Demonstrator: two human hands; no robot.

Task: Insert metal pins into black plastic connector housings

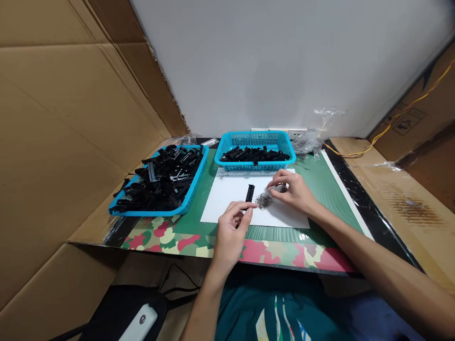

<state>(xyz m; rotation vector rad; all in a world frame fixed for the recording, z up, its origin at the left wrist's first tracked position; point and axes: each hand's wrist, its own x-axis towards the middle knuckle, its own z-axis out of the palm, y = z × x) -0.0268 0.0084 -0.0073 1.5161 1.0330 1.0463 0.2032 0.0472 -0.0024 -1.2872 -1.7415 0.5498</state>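
Note:
My left hand [234,219] is closed on the near end of a narrow black plastic part [250,191], whose far end points away over a white sheet [227,189]. Just right of that part lies a small pile of tiny metal pieces [263,201] on the sheet. Over the right side of the pile, my right hand [288,188] has its thumb and fingers pinched together; whatever is between the fingertips is too small to make out. A clear plastic bag seems to lie partly behind those fingers.
At the left, a blue basket [186,202] is heaped with black plastic parts. Another blue basket [255,166] with similar parts stands behind the sheet. Crumpled clear plastic [308,143] lies at the back right. Cardboard walls [64,123] flank the green-topped table [320,182].

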